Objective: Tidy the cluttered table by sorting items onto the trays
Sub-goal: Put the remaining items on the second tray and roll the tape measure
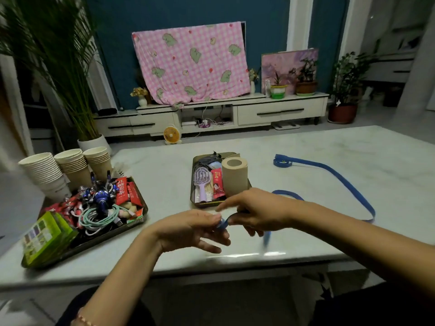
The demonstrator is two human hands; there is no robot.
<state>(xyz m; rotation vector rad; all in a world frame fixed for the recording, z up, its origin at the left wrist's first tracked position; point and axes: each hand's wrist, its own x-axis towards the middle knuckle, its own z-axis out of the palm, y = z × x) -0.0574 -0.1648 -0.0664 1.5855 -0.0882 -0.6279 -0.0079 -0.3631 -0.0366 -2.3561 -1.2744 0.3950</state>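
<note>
While logging the coiling step at the near edge of the tabletop (259, 142), noted left hand (195, 229) pinching the started end of the blue strap (308, 162) between thumb and forefinger, other fingers spread loosely downward. Noted right hand (254, 212) just beside it, fingers curled about the strap, forefinger stretched toward the left hand. Motion blur there, so cannot tell the exact grip. Traced the strap from the hands out toward the right edge, then back to the far middle, ending in a small loop flat on the surface. Most of its length uncoiled.

Judged step: rolling the strap into a compact bundle ahead of traying, early in that step. Judged task well along, both trays already loaded. Next move calls for drawing slack in from the right edge while turning the coil, holding the pinch so the wraps do not spring open, then choosing a tray.

Recorded middle tray (204, 204) at centre: paper roll (235, 177), lilac hairbrush (202, 182), red sachet (217, 184). Recorded left tray (113, 231) at near left corner: snack packets (123, 189), cables (101, 220), toy robot (102, 196), green box (47, 236). Stacked paper cups (70, 165) at left edge behind it. Pale marble-look top, glossy along near edge. Dim room beyond: TV bench (280, 111), pink checked cloth (193, 62) over a screen, potted plants (346, 88), small yellow fan (172, 135) on floor.
</note>
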